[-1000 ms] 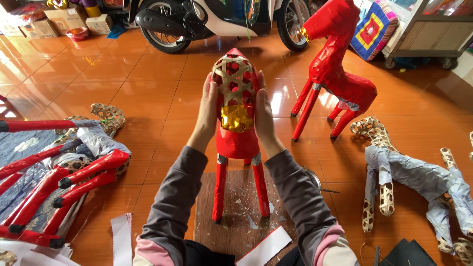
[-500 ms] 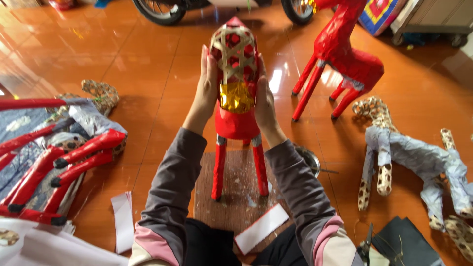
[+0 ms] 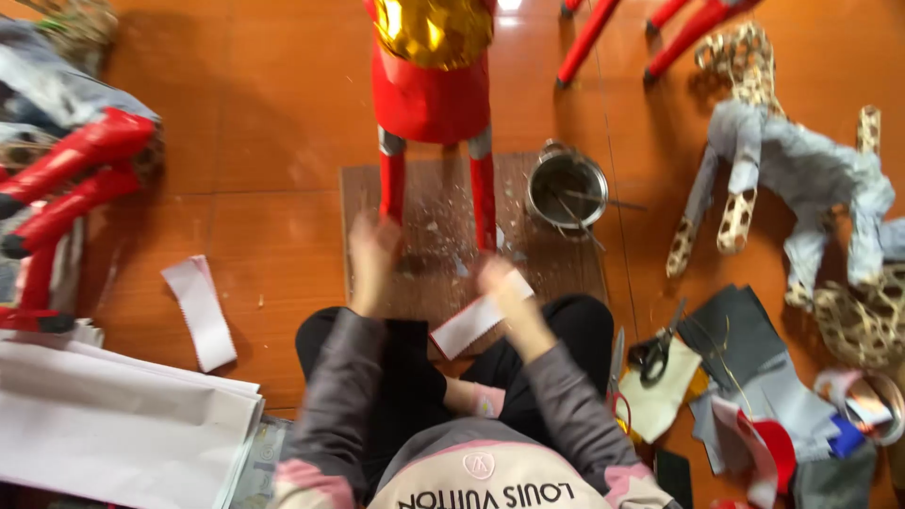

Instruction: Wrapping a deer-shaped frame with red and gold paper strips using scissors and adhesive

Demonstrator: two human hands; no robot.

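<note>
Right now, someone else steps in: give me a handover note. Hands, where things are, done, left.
Left hand: blurred, over the brown board, holds nothing that shows.
Right hand: at a white paper strip; grip unclear.
Red figure stands on the board, gold foil on it.
Metal pot beside the board, scissors by the right knee, another strip on the floor at left.
Done: body red. Left: upper legs look bare grey.
</note>
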